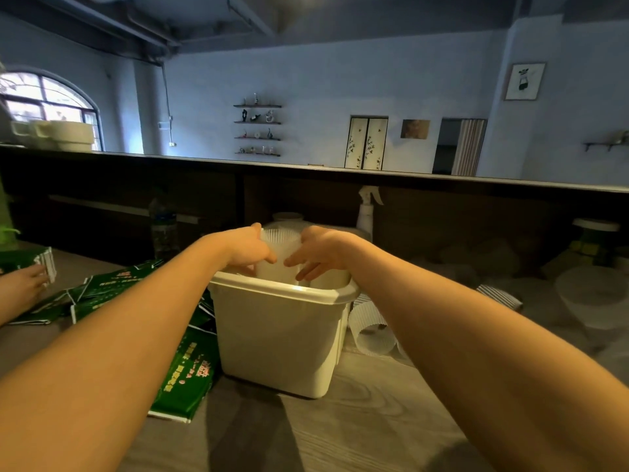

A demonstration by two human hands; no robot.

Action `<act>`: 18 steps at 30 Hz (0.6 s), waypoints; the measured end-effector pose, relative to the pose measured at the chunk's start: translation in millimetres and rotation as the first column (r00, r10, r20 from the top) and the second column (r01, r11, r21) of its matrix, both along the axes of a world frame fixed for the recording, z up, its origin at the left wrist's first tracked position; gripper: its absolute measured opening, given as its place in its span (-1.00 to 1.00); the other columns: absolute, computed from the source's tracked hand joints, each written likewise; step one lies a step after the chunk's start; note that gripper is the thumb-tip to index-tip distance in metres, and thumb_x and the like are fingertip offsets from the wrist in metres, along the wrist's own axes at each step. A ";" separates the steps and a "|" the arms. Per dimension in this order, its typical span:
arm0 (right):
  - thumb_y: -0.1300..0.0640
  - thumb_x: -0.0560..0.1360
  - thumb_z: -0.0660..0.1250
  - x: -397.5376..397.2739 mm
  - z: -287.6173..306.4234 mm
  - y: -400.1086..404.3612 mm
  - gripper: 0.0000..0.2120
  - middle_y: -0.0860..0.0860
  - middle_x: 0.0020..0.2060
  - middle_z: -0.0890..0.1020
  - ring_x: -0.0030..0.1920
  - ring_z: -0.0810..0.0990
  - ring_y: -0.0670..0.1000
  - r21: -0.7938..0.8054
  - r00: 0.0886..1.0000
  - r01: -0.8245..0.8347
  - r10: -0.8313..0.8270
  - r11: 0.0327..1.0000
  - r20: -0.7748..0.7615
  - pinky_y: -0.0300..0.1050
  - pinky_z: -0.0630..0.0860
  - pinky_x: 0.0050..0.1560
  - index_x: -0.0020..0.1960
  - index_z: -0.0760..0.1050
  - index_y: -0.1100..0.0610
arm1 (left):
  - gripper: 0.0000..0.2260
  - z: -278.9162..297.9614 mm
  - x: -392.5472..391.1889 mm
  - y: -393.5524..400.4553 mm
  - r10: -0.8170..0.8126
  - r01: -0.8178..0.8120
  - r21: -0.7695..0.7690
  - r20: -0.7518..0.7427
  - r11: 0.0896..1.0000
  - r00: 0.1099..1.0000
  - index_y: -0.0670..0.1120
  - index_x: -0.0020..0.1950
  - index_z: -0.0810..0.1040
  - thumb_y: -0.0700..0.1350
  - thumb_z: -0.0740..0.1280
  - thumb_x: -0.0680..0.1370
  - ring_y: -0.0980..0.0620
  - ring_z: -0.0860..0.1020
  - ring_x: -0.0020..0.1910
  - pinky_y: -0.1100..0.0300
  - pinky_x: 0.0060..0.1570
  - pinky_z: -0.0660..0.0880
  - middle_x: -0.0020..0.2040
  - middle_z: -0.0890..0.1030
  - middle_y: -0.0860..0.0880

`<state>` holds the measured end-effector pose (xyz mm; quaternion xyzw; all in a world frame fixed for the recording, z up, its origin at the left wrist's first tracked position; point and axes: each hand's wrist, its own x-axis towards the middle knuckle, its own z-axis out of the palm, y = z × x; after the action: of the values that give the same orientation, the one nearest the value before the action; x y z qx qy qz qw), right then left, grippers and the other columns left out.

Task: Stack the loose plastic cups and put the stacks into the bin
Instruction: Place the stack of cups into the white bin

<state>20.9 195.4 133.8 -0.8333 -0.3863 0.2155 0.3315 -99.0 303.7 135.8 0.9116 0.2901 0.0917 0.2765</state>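
I hold the cup stack (279, 253) between both hands, left hand (245, 249) gripping at nine o'clock, right hand (315, 252) at three, its base inside the bin (282, 335) on the counter (357, 430).

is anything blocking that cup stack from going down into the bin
Nothing visible blocks it. Both hands, left hand and right hand, hold the cup stack upright over the open bin, its lower end already past the rim. Another white stack stands inside, right of it, not beneath it.
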 end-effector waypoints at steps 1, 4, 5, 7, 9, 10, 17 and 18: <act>0.21 0.49 0.45 -0.9 1.0 -1.8 -0.46 0.26 0.23 0.55 -0.02 0.70 0.14 -0.003 1.000 -0.009 0.009 1.000 -0.003 0.04 0.65 0.01 0.39 0.33 0.26 | -0.25 0.3 0.7 -1.1 -0.004 0.004 0.015 -0.002 1.000 1.000 0.00 0.62 -0.05 -0.03 0.35 0.58 -0.07 0.58 0.10 0.05 0.17 0.48 0.41 0.43 -0.19; 0.16 0.50 0.45 -3.6 6.7 -8.8 -0.42 0.23 0.24 0.56 0.04 0.68 0.13 0.015 0.999 -0.027 0.027 1.000 0.029 0.02 0.65 0.04 0.43 0.29 0.24 | -0.26 2.6 3.4 -3.3 -0.017 0.017 0.005 0.051 1.000 0.999 -0.01 0.62 -0.03 -0.07 0.36 0.59 -0.07 0.57 0.10 0.04 0.17 0.55 0.54 0.26 -0.16; 0.15 0.51 0.44 -4.2 9.4 -12.3 -0.44 0.22 0.23 0.57 0.05 0.68 0.11 0.029 0.998 -0.033 0.032 0.999 0.048 0.03 0.65 0.04 0.42 0.31 0.24 | -0.27 3.9 3.7 -4.1 -0.015 0.014 0.015 0.066 1.000 0.998 -0.02 0.62 0.00 -0.08 0.36 0.59 -0.08 0.55 0.11 0.04 0.16 0.56 0.55 0.24 -0.16; 0.14 0.53 0.42 -7.3 16.4 -22.6 -0.49 0.20 0.22 0.58 0.07 0.67 0.09 0.053 0.996 -0.056 0.052 0.997 0.079 0.03 0.64 0.06 0.39 0.35 0.26 | -0.29 7.2 3.2 -7.0 -0.006 0.001 0.077 0.067 0.997 0.998 -0.05 0.61 0.04 -0.06 0.37 0.58 -0.10 0.53 0.15 0.01 0.18 0.56 0.54 0.25 -0.15; 0.13 0.55 0.39 -11.5 23.8 -35.7 -0.50 0.19 0.20 0.58 0.09 0.65 0.09 0.087 0.991 -0.067 0.056 0.994 0.119 0.03 0.63 0.07 0.40 0.34 0.27 | -0.31 11.4 0.0 -13.7 0.000 -0.008 0.179 0.048 0.984 0.999 -0.08 0.60 0.07 -0.02 0.36 0.58 -0.14 0.47 0.28 0.01 0.24 0.51 0.54 0.25 -0.15; 0.13 0.55 0.38 -13.9 27.7 -43.4 -0.51 0.19 0.18 0.58 0.09 0.65 0.09 0.114 0.988 -0.064 0.047 0.991 0.145 0.02 0.63 0.07 0.41 0.33 0.27 | -0.32 13.9 -2.4 -18.6 0.006 -0.017 0.231 0.047 0.973 0.999 -0.10 0.60 0.08 -0.01 0.35 0.59 -0.17 0.42 0.36 0.02 0.25 0.46 0.54 0.25 -0.16; 0.11 0.58 0.34 -7.7 53.6 -125.9 -0.58 0.15 0.12 0.60 -0.02 0.68 0.02 0.459 0.975 0.033 -0.130 0.888 0.182 -0.13 0.66 -0.05 0.37 0.39 0.22 | -0.55 23.0 -23.6 -72.0 -0.054 -0.174 0.336 0.572 0.926 0.819 -0.09 0.45 0.38 0.01 0.32 0.60 -0.13 0.48 0.27 0.05 0.09 0.43 0.35 0.49 -0.12; 0.10 0.58 0.34 -5.6 54.6 -142.8 -0.61 0.14 0.11 0.61 -0.02 0.68 0.02 0.494 0.970 0.062 -0.168 0.867 0.174 -0.15 0.65 -0.06 0.35 0.41 0.22 | -0.60 22.1 -26.3 -85.7 -0.084 -0.181 0.328 0.653 0.927 0.752 -0.09 0.41 0.43 0.00 0.31 0.60 -0.10 0.50 0.22 0.08 0.05 0.42 0.30 0.52 -0.10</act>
<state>15.3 52.6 188.4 -0.7631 -0.4103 0.0018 0.4993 -125.3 217.9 157.9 0.8481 0.1757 0.4661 0.1805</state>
